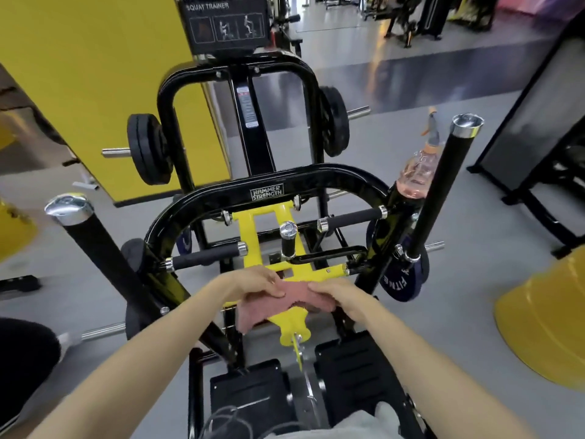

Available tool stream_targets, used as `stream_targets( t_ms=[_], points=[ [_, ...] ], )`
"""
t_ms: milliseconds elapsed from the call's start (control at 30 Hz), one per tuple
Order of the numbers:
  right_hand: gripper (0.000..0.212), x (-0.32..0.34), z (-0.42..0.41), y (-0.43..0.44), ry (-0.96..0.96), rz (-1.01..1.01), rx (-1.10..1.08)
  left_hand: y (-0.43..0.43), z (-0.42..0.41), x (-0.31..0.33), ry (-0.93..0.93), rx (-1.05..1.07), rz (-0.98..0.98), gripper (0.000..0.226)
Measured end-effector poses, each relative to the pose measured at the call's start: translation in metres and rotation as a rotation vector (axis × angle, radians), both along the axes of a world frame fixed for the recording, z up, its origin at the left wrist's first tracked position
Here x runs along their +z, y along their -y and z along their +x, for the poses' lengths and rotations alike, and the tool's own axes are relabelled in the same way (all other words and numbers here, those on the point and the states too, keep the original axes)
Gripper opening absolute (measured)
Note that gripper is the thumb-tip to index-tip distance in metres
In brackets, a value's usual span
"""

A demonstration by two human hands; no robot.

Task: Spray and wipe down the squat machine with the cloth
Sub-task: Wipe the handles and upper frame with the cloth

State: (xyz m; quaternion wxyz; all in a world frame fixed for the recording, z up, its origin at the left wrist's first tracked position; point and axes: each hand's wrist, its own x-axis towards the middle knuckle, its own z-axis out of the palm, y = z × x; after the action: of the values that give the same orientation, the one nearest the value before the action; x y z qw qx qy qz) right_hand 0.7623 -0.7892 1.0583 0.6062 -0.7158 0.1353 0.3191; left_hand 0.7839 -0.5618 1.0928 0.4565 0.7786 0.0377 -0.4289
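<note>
Gripping cloth point(259, 312) w/ L hand point(253, 282) & R hand point(335, 294); long axis left-right across yellow bar point(291, 326).

Both arms stretched fwd, bare forearms angling in toward the middle. L hand point(253, 285) and R hand point(337, 296) are close together, knuckles up, fingers curled, each gripping the cloth point(256, 315) btw them.

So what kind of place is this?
Most likely a gym: a squat machine with a Squat Trainer sign, weight plates on its pegs, and more machines across the floor behind.
</note>
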Motion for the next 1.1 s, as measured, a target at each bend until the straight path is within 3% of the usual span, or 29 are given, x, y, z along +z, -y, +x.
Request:
stream_targets(
  t_ms=[67, 167, 300, 367, 467, 600, 700, 967, 1100],
  points=[
    [0.033, 0.008, 0.003, 0.006, 0.051, -0.044, -0.009, 0.010, 0.004, 0.004, 0.106, -0.171, 0.164, 0.022],
    [0.021, 0.018, 0.007, 0.002, 0.175, -0.075, -0.009, 0.033, 0.004, 0.006, 0.324, -0.382, 0.414, 0.029],
    [0.011, 0.030, 0.008, -0.004, 0.301, -0.101, 0.074, 0.048, 0.001, -0.004, 0.490, -0.214, 0.531, 0.032],
    [0.011, 0.031, 0.006, -0.003, 0.241, -0.022, 0.210, 0.045, 0.002, -0.010, 0.513, 0.048, 0.436, 0.035],
    [0.030, 0.030, 0.000, 0.002, 0.043, 0.074, 0.382, 0.045, -0.001, -0.007, 0.499, 0.367, 0.136, 0.049],
    [0.027, 0.020, 0.003, 0.001, 0.099, -0.140, 0.140, 0.040, -0.012, 0.001, 0.476, 0.360, -0.001, 0.054],
    [0.029, 0.023, 0.010, 0.003, 0.138, -0.104, -0.004, 0.033, -0.017, 0.004, 0.430, 0.368, -0.055, 0.052],
    [0.045, 0.028, 0.022, -0.019, 0.063, 0.234, 0.249, 0.032, -0.027, 0.024, 0.339, 0.471, -0.334, 0.032],
    [0.034, 0.046, 0.031, -0.023, 0.138, 0.207, 0.246, 0.024, -0.028, 0.030, 0.301, 0.611, -0.448, 0.033]
  ],
)
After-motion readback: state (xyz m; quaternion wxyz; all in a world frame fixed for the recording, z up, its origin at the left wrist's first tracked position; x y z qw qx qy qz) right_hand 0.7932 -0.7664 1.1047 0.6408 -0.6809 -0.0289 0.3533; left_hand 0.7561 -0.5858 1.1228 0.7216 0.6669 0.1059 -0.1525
